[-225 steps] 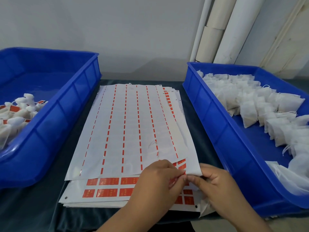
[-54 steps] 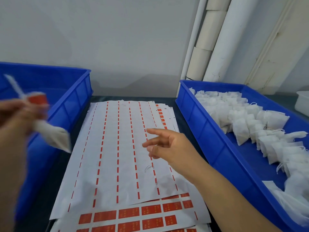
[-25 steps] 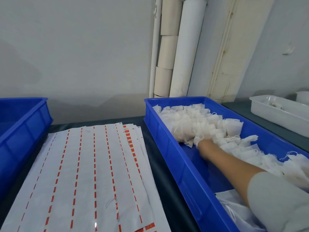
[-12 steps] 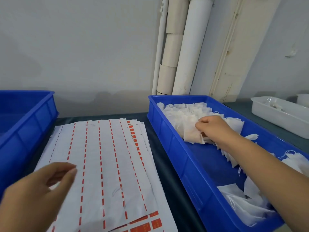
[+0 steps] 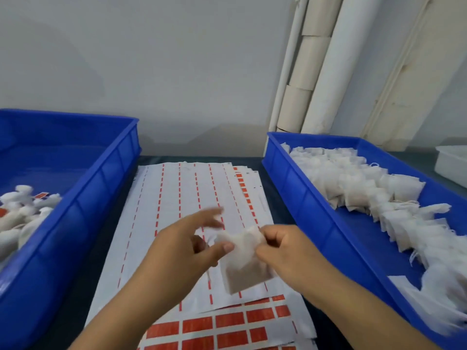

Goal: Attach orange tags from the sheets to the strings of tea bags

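Both hands are now together over the sheets. The right hand (image 5: 285, 251) pinches a small white paper tea bag (image 5: 242, 263) — half a second ago it was picking it from the blue plastic bin on the right (image 5: 298, 198). The left hand (image 5: 182, 251) has come in, fingers spread wide, thumb touching the bag's top. The string probably needs finding next, then an orange tag (image 5: 230, 320) from the white sheets (image 5: 177, 193) — none is peeled yet.
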`<state>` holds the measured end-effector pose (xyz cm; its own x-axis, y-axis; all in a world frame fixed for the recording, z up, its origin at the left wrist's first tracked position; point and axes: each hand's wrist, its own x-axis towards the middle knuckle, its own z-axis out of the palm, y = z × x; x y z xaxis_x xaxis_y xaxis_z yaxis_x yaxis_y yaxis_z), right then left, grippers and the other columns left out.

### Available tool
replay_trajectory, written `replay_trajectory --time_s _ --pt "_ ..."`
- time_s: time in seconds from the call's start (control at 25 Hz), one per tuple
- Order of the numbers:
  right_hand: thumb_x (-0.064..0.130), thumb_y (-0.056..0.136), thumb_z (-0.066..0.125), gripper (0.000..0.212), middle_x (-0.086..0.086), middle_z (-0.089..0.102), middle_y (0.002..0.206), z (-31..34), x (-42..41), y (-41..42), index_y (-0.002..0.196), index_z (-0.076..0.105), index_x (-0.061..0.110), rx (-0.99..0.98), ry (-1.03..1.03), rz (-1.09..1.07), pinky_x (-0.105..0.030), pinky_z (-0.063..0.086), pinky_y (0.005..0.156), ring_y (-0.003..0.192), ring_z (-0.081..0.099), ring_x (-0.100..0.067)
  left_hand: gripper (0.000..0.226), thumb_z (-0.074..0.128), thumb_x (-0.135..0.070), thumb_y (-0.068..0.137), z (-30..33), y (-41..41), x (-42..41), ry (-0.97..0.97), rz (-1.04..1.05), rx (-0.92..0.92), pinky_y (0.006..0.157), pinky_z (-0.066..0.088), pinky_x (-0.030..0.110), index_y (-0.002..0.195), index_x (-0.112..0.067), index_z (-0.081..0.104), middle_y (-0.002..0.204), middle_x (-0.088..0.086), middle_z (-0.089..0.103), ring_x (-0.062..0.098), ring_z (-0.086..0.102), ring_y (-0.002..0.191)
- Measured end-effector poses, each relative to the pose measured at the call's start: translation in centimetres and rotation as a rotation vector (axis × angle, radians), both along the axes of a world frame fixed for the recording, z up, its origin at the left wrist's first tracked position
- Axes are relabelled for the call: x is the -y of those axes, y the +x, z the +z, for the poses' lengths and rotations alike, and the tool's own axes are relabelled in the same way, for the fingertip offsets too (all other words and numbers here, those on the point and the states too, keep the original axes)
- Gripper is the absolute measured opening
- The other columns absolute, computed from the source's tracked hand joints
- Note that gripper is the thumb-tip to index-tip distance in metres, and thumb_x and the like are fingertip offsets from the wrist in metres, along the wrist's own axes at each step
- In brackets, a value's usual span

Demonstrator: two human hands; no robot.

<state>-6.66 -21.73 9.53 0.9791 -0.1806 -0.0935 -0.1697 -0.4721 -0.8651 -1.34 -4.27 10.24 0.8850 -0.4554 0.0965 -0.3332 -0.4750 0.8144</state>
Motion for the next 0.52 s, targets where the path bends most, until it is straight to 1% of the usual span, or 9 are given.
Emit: replay_trajectory --time_s 0.04,0.08,0.16,0.2,0.28,0.36,0.4,0.48,0.52 --pt "0.018 0.087 0.059 0.016 0.022 0.066 0.076 -1.0 -0.4 0.1 0.072 0.064 0.018 -0.014 0.013 0.003 -0.011 0.047 0.06 0.076 0.063 0.004 0.026 0.065 -0.045 0.074 -0.5 0.3 -0.7 0.071 0.0 -0.006 0.049 0.042 0.003 0.096 -0.053 0.055 0.074 -0.036 0.06 -0.012 0.058 0.071" --pt "0.019 0.088 0.059 0.018 0.023 0.065 0.075 -2.1 -0.5 0.4 0.071 0.064 0.019 -0.024 0.021 -0.002 -0.01 0.046 0.059 0.076 0.062 0.004 0.009 0.064 -0.044 0.076 -0.9 0.6 -1.4 0.119 -0.003 -0.018 0.049 0.042 0.003 0.08 -0.05 0.059 0.069 -0.035 0.061 -0.012 0.058 0.07" --pt "0.02 0.089 0.058 0.02 0.018 0.066 0.075 -3.7 -0.7 0.9 0.071 0.064 0.019 -0.048 0.026 -0.04 -0.01 0.045 0.059 0.076 0.062 -0.001 0.009 0.062 -0.047 0.077 -1.7 1.0 -2.6 0.165 -0.014 -0.042 0.051 0.043 0.005 0.069 -0.048 0.06 0.064 -0.032 0.061 -0.01 0.059 0.066" --pt "0.02 0.09 0.057 0.022 0.013 0.066 0.075 -4.5 -0.8 1.1 0.069 0.062 0.019 -0.064 0.021 -0.063 -0.011 0.045 0.06 0.076 0.062 -0.004 0.005 0.061 -0.048 0.077 -2.0 1.2 -3.0 0.183 -0.009 -0.064 0.054 0.044 0.006 0.072 -0.048 0.062 0.062 -0.03 0.062 -0.008 0.06 0.065" --pt "0.02 0.092 0.054 0.023 0.007 0.067 0.081 -6.0 -1.1 1.6 0.071 0.061 0.019 -0.11 0.01 -0.087 -0.013 0.044 0.065 0.081 0.062 -0.01 0.012 0.058 -0.049 0.081 -2.9 1.5 -3.3 0.244 -0.015 -0.023 0.061 0.046 0.006 0.087 -0.045 0.067 0.058 -0.029 0.06 -0.006 0.061 0.064" --pt "0.018 0.091 0.055 0.012 0.013 0.064 0.095 -6.7 -1.5 1.7 0.084 0.061 0.026 -0.089 0.039 -0.063 -0.01 0.043 0.065 0.09 0.059 -0.006 0.019 0.053 -0.049 0.085 -3.3 1.5 -3.0 0.262 -0.039 0.029 0.065 0.047 0.007 0.097 -0.044 0.067 0.06 -0.032 0.058 -0.01 0.059 0.066" --pt "0.018 0.087 0.058 0.017 0.021 0.059 0.102 -6.8 -1.9 1.7 0.094 0.059 0.033 -0.052 0.06 -0.008 -0.009 0.043 0.067 0.096 0.056 -0.001 0.022 0.05 -0.05 0.087 -3.4 1.3 -2.8 0.25 -0.044 0.067 0.065 0.047 0.007 0.099 -0.044 0.067 0.062 -0.032 0.058 -0.011 0.058 0.068" --pt "0.036 0.076 0.062 0.036 0.033 0.053 0.11 -6.5 -3.1 1.7 0.106 0.052 0.052 0.056 0.07 0.122 -0.006 0.041 0.075 0.107 0.048 0.011 0.023 0.049 -0.048 0.088 -3.5 1.1 -2.3 0.205 -0.023 0.164 0.066 0.046 0.006 0.099 -0.041 0.068 0.069 -0.028 0.061 -0.009 0.058 0.07" --pt "0.052 0.071 0.061 0.035 0.036 0.053 0.111 -6.2 -3.9 1.7 0.104 0.052 0.057 0.098 0.057 0.143 -0.006 0.039 0.079 0.107 0.046 0.015 0.022 0.051 -0.044 0.089 -3.5 1.0 -2.1 0.192 -0.014 0.215 0.066 0.045 0.006 0.098 -0.038 0.07 0.072 -0.027 0.062 -0.007 0.058 0.07"
